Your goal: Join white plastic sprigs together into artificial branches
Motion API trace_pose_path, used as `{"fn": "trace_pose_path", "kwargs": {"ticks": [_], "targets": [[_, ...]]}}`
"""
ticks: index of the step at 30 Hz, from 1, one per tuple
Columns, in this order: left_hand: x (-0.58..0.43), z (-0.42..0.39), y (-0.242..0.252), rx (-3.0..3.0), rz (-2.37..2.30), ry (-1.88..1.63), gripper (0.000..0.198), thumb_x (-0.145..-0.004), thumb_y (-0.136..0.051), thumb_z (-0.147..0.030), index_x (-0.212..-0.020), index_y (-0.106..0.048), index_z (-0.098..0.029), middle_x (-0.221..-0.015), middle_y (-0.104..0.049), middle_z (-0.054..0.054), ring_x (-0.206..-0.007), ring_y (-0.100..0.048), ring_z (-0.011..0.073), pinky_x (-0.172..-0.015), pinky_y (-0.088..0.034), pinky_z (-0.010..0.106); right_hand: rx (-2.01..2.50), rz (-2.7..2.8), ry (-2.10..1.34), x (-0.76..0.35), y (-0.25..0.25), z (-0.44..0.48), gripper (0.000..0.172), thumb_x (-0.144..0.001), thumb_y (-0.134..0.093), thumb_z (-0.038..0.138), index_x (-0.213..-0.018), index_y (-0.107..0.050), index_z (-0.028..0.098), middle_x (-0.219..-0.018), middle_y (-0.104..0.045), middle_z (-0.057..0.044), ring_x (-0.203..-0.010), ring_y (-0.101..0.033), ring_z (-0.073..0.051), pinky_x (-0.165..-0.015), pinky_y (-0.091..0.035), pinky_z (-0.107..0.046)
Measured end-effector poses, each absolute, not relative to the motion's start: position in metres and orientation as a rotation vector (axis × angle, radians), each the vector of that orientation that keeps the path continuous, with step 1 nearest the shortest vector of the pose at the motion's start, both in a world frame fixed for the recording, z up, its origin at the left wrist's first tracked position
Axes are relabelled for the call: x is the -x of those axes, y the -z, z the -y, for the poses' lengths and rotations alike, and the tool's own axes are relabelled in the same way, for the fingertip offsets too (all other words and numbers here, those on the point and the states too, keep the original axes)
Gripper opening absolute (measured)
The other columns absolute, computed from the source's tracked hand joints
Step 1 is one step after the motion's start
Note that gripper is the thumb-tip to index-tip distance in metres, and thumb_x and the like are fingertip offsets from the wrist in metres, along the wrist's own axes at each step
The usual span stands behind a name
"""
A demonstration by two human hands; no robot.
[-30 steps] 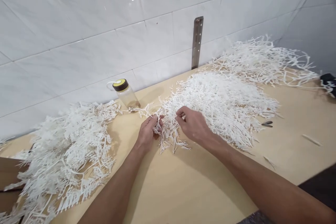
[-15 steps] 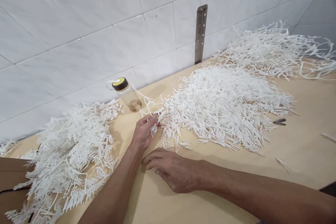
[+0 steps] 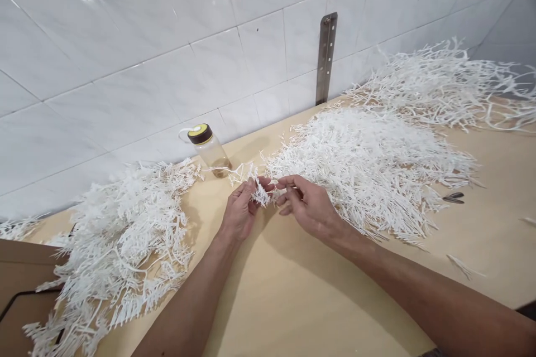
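Up from in front of the left forearm, where it was half a second ago, the right hand (image 3: 307, 206) is now beside the left hand (image 3: 239, 212). Behind everything stands the tiled wall (image 3: 146, 33), with the pale tabletop (image 3: 310, 295) running along it. Heaped white pieces take up much of the surface: a broad middle pile (image 3: 372, 162) crowds close behind the right hand, a left pile (image 3: 129, 228) partly hides a brown box (image 3: 25, 273), and a stringier far pile (image 3: 444, 89) lies against the wall. Next come an upright metal bracket (image 3: 326, 58) and a yellow-lidded bottle (image 3: 210, 150), whose base a thin stem crosses in front. Pinched in the left hand is a white sprig (image 3: 261, 195) — right fingers curl just beside it, though whether they grip it I cannot tell. Smallest is a dark object (image 3: 454, 197) near the middle pile's right edge.
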State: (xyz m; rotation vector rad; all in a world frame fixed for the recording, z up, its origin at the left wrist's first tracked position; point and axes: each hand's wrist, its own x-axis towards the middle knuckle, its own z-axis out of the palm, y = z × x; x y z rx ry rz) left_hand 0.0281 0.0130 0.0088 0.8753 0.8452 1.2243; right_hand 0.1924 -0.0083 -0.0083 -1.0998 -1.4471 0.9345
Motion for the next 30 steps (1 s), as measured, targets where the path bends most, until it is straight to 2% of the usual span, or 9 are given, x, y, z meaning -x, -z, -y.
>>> {"fn": "trace_pose_path", "kwargs": {"ticks": [2,5,9,14,19,23,30], "targets": [[-0.031,-0.011,-0.009,-0.898,-0.856,-1.193,0.043,-0.074,-0.079,-0.048,-0.097,-0.075,-0.012,-0.092,-0.075,0.011,-0.092,-0.070,0.0225,-0.081,-0.053,0.032,1.101,1.401,-1.048,-0.191,0.004,0.012,0.025,-0.094,-0.047,0.032,-0.109,-0.062,0.018,-0.107,-0.068,-0.009,-0.072,-0.068,-0.016,-0.050,-0.061,-0.027],[-0.033,-0.010,-0.009,-0.910,-0.864,-1.192,0.045,-0.072,-0.079,-0.051,-0.096,-0.076,-0.012,-0.089,-0.074,0.010,-0.091,-0.068,0.0220,-0.082,-0.052,0.032,1.116,1.469,-1.039,-0.188,-0.001,0.016,0.028,-0.092,-0.051,0.038,-0.109,-0.064,0.019,-0.099,-0.070,-0.008,-0.071,-0.066,-0.016,-0.045,-0.057,-0.024],[-0.035,-0.010,-0.006,-0.992,-0.909,-1.215,0.039,-0.071,-0.079,-0.052,-0.083,-0.076,-0.015,-0.084,-0.072,0.006,-0.085,-0.064,0.0192,-0.080,-0.050,0.031,1.128,1.561,-0.802,-0.186,-0.004,0.019,0.021,-0.090,-0.056,0.036,-0.097,-0.065,0.019,-0.092,-0.069,-0.007,-0.069,-0.062,-0.015,-0.049,-0.052,-0.025],[-0.037,-0.005,-0.004,-1.182,-1.009,-1.171,0.039,-0.080,-0.071,-0.052,-0.064,-0.067,-0.016,-0.065,-0.061,0.000,-0.069,-0.054,0.0134,-0.071,-0.045,0.026,1.200,1.628,-0.573,-0.186,-0.003,0.017,0.021,-0.086,-0.061,0.037,-0.093,-0.061,0.017,-0.088,-0.068,-0.007,-0.064,-0.058,-0.014,-0.059,-0.049,-0.028],[-0.040,-0.002,-0.005,-1.242,-0.955,-1.176,0.038,-0.082,-0.069,-0.050,-0.066,-0.069,-0.015,-0.073,-0.063,0.003,-0.077,-0.054,0.0156,-0.078,-0.044,0.028,1.195,1.618,-0.583,-0.189,-0.005,0.015,0.015,-0.088,-0.058,0.034,-0.085,-0.060,0.019,-0.077,-0.067,-0.003,-0.065,-0.058,-0.015,-0.059,-0.045,-0.026],[-0.040,-0.002,-0.007,-1.195,-0.982,-1.192,0.036,-0.078,-0.073,-0.049,-0.067,-0.070,-0.015,-0.069,-0.061,0.002,-0.072,-0.051,0.0146,-0.073,-0.043,0.027,1.193,1.604,-0.647,-0.191,-0.005,0.014,0.017,-0.091,-0.054,0.031,-0.081,-0.062,0.020,-0.067,-0.065,0.000,-0.057,-0.056,-0.013,-0.056,-0.043,-0.025],[-0.040,0.000,-0.008,-1.241,-1.021,-1.199,0.038,-0.080,-0.071,-0.048,-0.062,-0.066,-0.016,-0.064,-0.056,-0.001,-0.067,-0.047,0.0130,-0.068,-0.041,0.025,1.230,1.489,-0.754,-0.189,-0.012,0.016,0.014,-0.085,-0.057,0.033,-0.085,-0.061,0.019,-0.071,-0.066,-0.001,-0.056,-0.058,-0.013,-0.051,-0.044,-0.025]]}}
